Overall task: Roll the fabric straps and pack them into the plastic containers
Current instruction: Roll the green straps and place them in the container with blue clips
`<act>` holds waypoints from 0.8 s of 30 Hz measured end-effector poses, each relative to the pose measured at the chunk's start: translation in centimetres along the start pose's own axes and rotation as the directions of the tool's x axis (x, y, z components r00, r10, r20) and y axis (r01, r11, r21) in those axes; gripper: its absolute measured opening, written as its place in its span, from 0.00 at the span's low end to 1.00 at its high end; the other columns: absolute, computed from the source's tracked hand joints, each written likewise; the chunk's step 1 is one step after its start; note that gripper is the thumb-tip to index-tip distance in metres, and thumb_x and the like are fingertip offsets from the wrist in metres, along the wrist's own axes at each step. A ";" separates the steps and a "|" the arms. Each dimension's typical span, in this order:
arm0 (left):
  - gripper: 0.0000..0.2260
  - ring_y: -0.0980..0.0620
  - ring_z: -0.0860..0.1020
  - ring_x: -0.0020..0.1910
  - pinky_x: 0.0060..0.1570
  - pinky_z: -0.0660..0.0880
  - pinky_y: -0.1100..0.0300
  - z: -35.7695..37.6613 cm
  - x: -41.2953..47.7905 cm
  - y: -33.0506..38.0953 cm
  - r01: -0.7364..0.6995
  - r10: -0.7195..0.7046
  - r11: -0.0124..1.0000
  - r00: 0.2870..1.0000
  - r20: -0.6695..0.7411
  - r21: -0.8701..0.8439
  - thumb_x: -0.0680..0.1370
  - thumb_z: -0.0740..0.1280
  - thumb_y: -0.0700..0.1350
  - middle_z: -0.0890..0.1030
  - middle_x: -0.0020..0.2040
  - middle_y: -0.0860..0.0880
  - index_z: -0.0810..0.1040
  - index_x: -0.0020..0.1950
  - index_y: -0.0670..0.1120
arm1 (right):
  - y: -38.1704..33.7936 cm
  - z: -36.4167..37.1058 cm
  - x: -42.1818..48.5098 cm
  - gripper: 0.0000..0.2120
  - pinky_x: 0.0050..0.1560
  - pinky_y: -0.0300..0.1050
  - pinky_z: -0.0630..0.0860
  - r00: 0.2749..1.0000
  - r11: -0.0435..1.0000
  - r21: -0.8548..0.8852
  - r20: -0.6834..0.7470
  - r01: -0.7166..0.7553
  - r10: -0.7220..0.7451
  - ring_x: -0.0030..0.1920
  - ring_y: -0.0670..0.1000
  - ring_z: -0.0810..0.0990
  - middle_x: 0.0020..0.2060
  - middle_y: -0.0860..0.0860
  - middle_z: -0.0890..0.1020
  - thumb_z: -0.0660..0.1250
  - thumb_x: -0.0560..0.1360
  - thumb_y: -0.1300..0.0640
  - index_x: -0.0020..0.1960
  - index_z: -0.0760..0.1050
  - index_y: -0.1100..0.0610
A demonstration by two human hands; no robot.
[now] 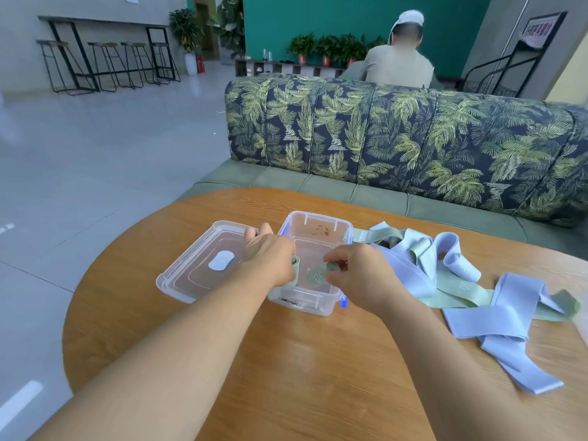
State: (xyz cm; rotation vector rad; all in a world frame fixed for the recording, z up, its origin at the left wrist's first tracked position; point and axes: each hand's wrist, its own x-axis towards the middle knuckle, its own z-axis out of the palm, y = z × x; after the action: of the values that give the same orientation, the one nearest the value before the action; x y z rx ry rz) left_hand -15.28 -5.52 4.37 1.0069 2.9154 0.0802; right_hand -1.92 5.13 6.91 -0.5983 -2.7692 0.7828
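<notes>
**Currently: packing in progress**

On the round wooden table (286, 361), a clear plastic lid (203, 262) is laid flat at the left. Just beside it, a rolled pale-green fabric strap (295, 270) is gripped by the left hand (270, 256) at the left wall of the clear plastic container (313, 217). Inside that container, a second green roll (332, 268) is pinched by the right hand (362, 272). Loose blue and green straps (445, 268) are heaped at the right.

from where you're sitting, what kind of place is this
Probably a cafe or lounge-style common room, not a workshop: a leaf-print sofa sits behind the round wooden table, bar stools line a high counter, and potted plants stand before a green wall.
</notes>
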 end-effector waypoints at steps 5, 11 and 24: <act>0.02 0.47 0.65 0.57 0.50 0.59 0.56 -1.1 -0.1 -0.8 0.018 -0.053 0.961 0.991 -0.121 -0.274 0.76 0.67 0.49 0.67 0.48 0.52 0.75 0.44 0.55 | -0.4 0.5 0.8 0.11 0.49 0.51 0.78 0.997 0.997 -0.075 0.071 0.022 -0.016 0.48 0.57 0.79 0.44 0.53 0.83 0.65 0.72 0.63 0.52 0.81 0.58; 0.04 0.45 0.73 0.46 0.48 0.73 0.50 -2.7 -0.6 -3.3 -0.069 -0.073 0.845 0.967 -0.243 -0.530 0.78 0.64 0.40 0.75 0.46 0.48 0.71 0.46 0.49 | -2.7 1.5 2.3 0.12 0.50 0.46 0.77 0.985 0.990 -0.114 0.159 0.088 -0.070 0.50 0.53 0.78 0.49 0.51 0.82 0.67 0.73 0.62 0.54 0.82 0.55; 0.12 0.45 0.76 0.54 0.47 0.73 0.54 0.1 -0.1 -5.0 0.174 -0.389 0.427 0.921 -0.007 -0.887 0.80 0.62 0.43 0.76 0.57 0.46 0.72 0.63 0.44 | -6.1 4.1 5.0 0.10 0.48 0.44 0.79 0.932 0.996 -0.080 0.357 -0.033 0.059 0.33 0.50 0.77 0.27 0.50 0.78 0.69 0.72 0.58 0.47 0.83 0.64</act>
State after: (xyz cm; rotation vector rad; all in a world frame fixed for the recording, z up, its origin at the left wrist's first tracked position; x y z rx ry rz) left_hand -18.22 -9.50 3.92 0.2895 2.4808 1.5778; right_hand -9.60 0.64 7.14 -0.5854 -3.1393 0.8829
